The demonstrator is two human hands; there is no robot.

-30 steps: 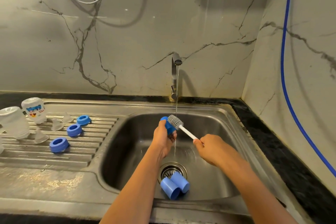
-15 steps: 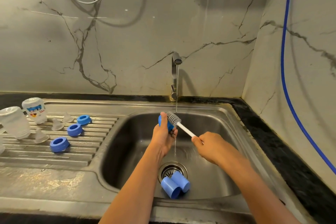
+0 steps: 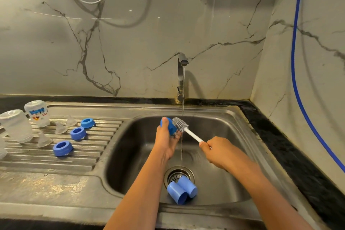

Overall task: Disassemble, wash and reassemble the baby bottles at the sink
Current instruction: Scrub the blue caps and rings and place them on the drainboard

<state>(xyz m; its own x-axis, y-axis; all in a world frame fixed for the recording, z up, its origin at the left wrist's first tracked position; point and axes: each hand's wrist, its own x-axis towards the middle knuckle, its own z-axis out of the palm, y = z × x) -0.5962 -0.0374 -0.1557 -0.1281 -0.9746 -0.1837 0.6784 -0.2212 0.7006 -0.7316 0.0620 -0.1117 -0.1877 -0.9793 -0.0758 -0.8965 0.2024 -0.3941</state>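
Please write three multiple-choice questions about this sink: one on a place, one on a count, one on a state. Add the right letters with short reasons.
1. Where do the two loose blue caps lie?
A. on the black counter
B. inside a bottle
C. in the sink basin, by the drain

2. How many blue rings sit on the drainboard?
A. three
B. one
C. five

3. What is the tap doing?
A. off
B. running
C. dismantled

Answers: 1 C, they lie on their sides at the drain; 2 A, three show beside the clear nipples; 3 B, a thin stream falls from it past the brush.
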